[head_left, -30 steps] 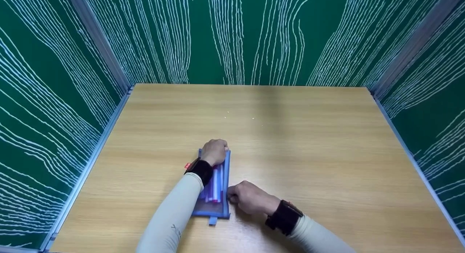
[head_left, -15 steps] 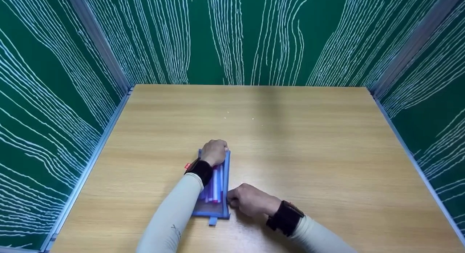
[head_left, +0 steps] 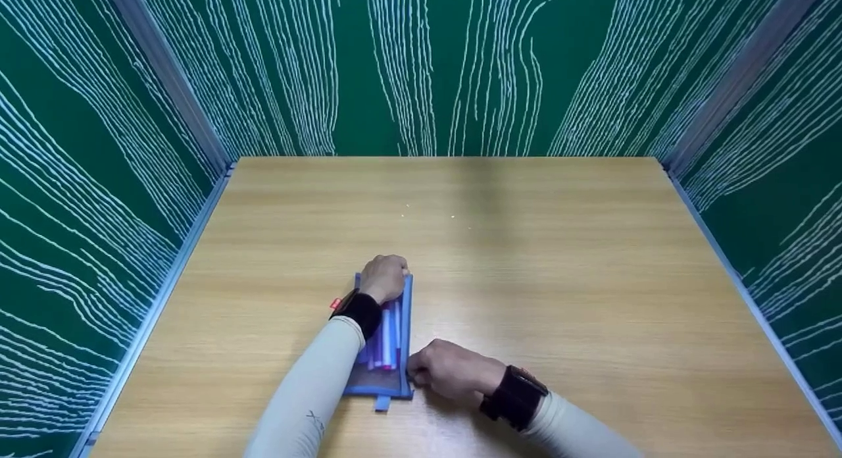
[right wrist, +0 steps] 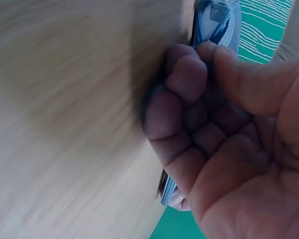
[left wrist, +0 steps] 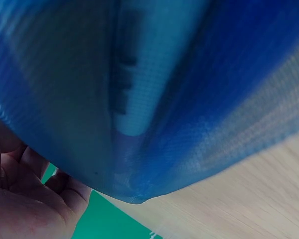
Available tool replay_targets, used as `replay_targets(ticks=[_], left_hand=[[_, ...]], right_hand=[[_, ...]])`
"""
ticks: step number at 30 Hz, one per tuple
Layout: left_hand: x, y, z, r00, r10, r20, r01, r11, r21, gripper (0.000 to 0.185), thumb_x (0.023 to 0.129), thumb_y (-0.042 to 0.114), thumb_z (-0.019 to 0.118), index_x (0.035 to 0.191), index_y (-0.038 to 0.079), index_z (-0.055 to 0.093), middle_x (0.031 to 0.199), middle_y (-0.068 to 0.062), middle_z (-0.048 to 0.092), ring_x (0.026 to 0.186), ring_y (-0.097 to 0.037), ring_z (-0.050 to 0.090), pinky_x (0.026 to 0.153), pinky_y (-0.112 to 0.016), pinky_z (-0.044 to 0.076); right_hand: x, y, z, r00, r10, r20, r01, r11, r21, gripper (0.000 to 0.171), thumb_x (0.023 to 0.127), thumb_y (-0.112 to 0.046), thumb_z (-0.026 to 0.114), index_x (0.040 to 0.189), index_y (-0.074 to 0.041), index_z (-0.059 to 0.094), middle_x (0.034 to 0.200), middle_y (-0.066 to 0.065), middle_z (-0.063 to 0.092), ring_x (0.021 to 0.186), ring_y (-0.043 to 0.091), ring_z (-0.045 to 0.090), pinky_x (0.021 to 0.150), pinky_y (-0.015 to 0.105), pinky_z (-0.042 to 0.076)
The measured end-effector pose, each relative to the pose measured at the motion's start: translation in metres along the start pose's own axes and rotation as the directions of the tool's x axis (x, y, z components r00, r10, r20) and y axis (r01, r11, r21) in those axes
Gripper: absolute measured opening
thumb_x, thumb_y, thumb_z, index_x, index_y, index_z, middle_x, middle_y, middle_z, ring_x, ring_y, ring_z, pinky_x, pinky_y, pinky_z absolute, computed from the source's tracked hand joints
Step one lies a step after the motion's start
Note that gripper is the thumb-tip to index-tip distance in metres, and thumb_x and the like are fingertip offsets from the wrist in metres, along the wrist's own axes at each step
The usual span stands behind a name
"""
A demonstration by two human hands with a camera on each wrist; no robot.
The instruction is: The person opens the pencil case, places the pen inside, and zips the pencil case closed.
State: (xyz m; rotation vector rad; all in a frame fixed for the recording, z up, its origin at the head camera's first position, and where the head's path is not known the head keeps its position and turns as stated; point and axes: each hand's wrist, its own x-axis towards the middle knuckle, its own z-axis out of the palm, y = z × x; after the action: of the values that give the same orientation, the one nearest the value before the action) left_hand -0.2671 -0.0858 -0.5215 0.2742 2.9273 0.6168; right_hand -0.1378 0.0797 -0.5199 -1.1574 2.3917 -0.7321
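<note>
A blue-edged mesh pencil pouch (head_left: 375,381) lies flat on the table, its long side running away from me. Several marker pens (head_left: 387,343) show through the mesh, mostly purple and white with one pink tip. My left hand (head_left: 384,278) grips the pouch's far end; in the left wrist view the blue mesh (left wrist: 189,124) fills most of the picture. At the right long edge, towards the near corner, my right hand (head_left: 454,371) pinches the zipper side with curled fingers. Its thumb (right wrist: 239,74) meets the index finger in the right wrist view; the zipper pull itself is hidden.
The wooden table (head_left: 559,280) is walled by green panels (head_left: 368,70) with white wavy lines, joined by grey posts. A few tiny white specks (head_left: 452,216) lie farther back. A blue tab (head_left: 382,403) sticks out from the pouch's near end.
My right hand has slid a little towards me along the pouch's right edge. The left hand keeps its hold on the far end. The head view has shifted slightly.
</note>
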Motion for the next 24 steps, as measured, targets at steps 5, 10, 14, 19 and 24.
replay_targets(ticks=[5,10,14,19,24], left_hand=[[-0.0008,0.0006,-0.0013,1.000,0.004,-0.006,-0.004,1.000,-0.003,0.016,0.099,0.020,0.064,0.094,0.010,0.076,0.097,-0.010,0.074,0.100,-0.032,0.067,0.087,-0.046,0.051],[-0.0010,0.0009,-0.0017,1.000,0.015,-0.008,-0.015,1.000,0.006,0.016,0.099,0.020,0.064,0.092,0.010,0.076,0.097,-0.010,0.075,0.099,-0.033,0.067,0.088,-0.047,0.051],[-0.0011,0.0003,-0.0013,0.999,0.028,-0.017,-0.028,1.000,0.007,0.016,0.098,0.019,0.065,0.090,0.009,0.075,0.094,-0.010,0.074,0.096,-0.034,0.067,0.086,-0.047,0.051],[-0.0015,-0.0007,-0.0009,1.000,0.025,-0.019,-0.025,1.000,0.010,0.015,0.098,0.018,0.064,0.091,0.010,0.075,0.094,-0.010,0.074,0.097,-0.033,0.066,0.087,-0.046,0.051],[-0.0020,-0.0003,-0.0015,1.000,0.028,-0.012,-0.027,1.000,0.013,0.015,0.098,0.018,0.064,0.092,0.010,0.075,0.095,-0.009,0.074,0.097,-0.033,0.066,0.086,-0.046,0.051]], right_hand=[[-0.0007,-0.0019,-0.0002,1.000,-0.004,0.022,0.004,1.000,0.001,0.031,0.092,0.000,0.066,0.070,-0.015,0.050,0.064,-0.014,0.044,0.057,-0.001,0.041,0.054,0.016,0.036],[-0.0016,-0.0032,-0.0002,0.999,-0.022,0.040,0.022,1.000,0.010,0.031,0.093,0.000,0.067,0.070,-0.015,0.051,0.064,-0.014,0.043,0.056,-0.002,0.041,0.053,0.015,0.036],[-0.0022,-0.0045,-0.0005,0.998,-0.018,0.058,0.018,1.000,0.013,0.031,0.092,0.000,0.066,0.070,-0.015,0.051,0.064,-0.015,0.043,0.056,-0.003,0.041,0.053,0.014,0.036],[-0.0026,-0.0055,-0.0007,0.997,-0.027,0.072,0.029,0.999,-0.015,0.030,0.090,0.002,0.067,0.070,-0.015,0.052,0.064,-0.015,0.044,0.056,-0.003,0.040,0.052,0.013,0.034],[-0.0032,-0.0054,-0.0013,0.996,-0.032,0.085,0.035,0.999,-0.027,0.027,0.090,0.002,0.067,0.071,-0.014,0.056,0.064,-0.015,0.046,0.056,-0.003,0.040,0.052,0.013,0.034]])
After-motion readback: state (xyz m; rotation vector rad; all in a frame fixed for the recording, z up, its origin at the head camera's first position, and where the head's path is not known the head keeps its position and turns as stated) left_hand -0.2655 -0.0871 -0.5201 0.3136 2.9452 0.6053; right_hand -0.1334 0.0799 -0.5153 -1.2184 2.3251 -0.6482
